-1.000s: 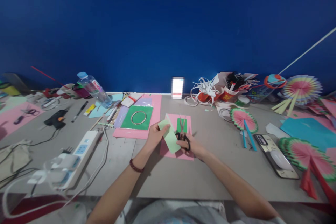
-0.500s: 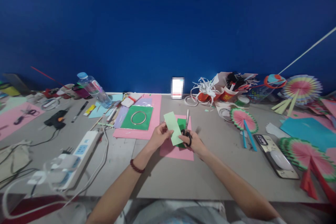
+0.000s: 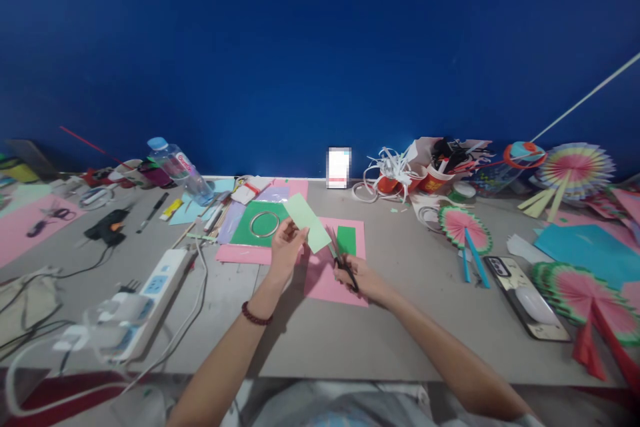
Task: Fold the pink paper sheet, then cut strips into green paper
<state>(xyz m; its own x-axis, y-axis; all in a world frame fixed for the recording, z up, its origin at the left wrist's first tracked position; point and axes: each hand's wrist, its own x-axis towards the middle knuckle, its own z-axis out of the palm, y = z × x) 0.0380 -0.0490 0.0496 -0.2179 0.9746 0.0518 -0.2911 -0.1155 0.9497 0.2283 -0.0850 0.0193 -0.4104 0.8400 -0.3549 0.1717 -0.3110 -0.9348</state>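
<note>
My left hand (image 3: 285, 248) pinches a light green paper strip (image 3: 306, 221) and holds it tilted above the table. My right hand (image 3: 361, 278) grips black-handled scissors (image 3: 342, 260), blades pointing up-left toward the strip's lower end. Under both hands lies a pink sheet (image 3: 330, 280) with a dark green rectangle (image 3: 346, 240) on it. A dark bead bracelet sits on my left wrist.
A green sheet with a metal ring (image 3: 264, 223) lies left of the hands. A power strip (image 3: 153, 287) and cables sit at the left, with a glue gun (image 3: 106, 228) and water bottle (image 3: 177, 169) behind. Paper fans (image 3: 464, 228) and a phone (image 3: 524, 293) lie right. Cups of scraps (image 3: 425, 177) stand at the back.
My left hand has carried the light green strip up and to the left. The scissors have tipped from pointing straight up to pointing up-left, toward the strip's lower end.
</note>
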